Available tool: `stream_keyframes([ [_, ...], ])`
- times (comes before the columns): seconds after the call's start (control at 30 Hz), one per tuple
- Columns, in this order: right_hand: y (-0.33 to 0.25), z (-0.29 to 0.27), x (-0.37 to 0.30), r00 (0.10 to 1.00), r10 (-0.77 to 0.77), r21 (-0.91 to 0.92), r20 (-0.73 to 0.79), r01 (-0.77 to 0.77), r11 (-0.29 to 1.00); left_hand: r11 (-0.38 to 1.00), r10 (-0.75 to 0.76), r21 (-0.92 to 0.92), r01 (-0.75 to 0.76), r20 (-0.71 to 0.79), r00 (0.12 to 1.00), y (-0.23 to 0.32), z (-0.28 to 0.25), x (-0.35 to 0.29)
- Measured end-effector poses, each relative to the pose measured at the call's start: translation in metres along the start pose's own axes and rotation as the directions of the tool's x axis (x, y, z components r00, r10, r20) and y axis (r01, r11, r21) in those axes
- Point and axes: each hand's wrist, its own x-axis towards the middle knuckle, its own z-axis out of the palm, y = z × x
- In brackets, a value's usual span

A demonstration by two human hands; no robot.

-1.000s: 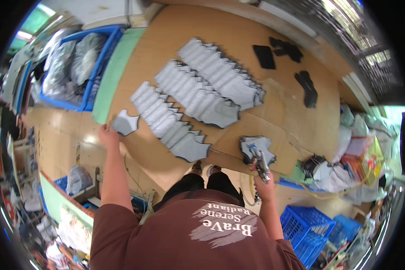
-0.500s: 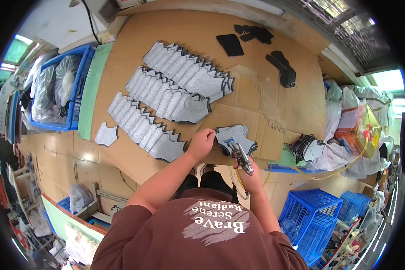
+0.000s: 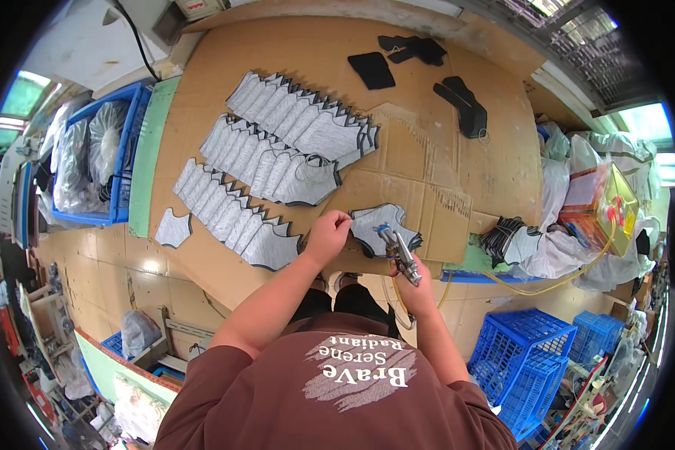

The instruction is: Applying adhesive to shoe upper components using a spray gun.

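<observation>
Rows of fabric pieces [image 3: 265, 172] and blue crates [image 3: 497, 347] show a workshop.

Two hands [image 3: 328, 235] [image 3: 418, 289], one spray gun [image 3: 404, 259], three grey fabric rows [image 3: 266, 163]

Bare cardboard [image 3: 420, 161] beyond the gray stack [image 3: 371, 223], gray rows [image 3: 259, 166] crowding the left, yellow hose [image 3: 613, 229] apparently looping below

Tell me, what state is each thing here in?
Right hand: closed around the spray gun.
Spray gun: held, nozzle over the grey pile.
Left hand: fingers bent, at the grey pile's edge; grip unclear.
Grey pile: loosely stacked.
Grey rows: three, pieces overlapping.
Single grey piece: flat, apart.
Black pieces: lying flat.
Left blue crate: open, holding plastic bags.
</observation>
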Motion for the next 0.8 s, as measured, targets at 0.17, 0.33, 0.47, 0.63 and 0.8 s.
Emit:
stream_keyframes([
  [0.17,-0.005,-0.004,0.0,0.996,-0.019,0.017,-0.089,0.021,1.0,0.998,0.011,0.057,-0.011,0.0,1.0,-0.003,0.0,0.002],
  [0.33,-0.007,-0.003,-0.001,0.995,0.06,0.004,-0.083,-0.06,0.998,0.984,0.101,0.154,-0.093,-0.048,0.994,-0.006,-0.01,-0.001],
  [0.47,-0.002,-0.005,-0.005,0.998,0.069,-0.004,-0.013,-0.069,0.998,0.999,0.002,0.044,0.003,-0.101,0.995,0.004,-0.043,-0.017],
  [0.63,0.01,-0.007,-0.008,0.997,0.05,0.007,0.053,-0.051,0.999,0.96,-0.231,0.046,0.275,-0.42,0.877,-0.03,-0.168,-0.052],
  [0.8,0.01,-0.003,-0.004,0.99,0.115,0.011,0.079,-0.116,0.993,0.916,-0.28,0.036,0.399,-0.654,0.702,-0.066,-0.302,-0.102],
])
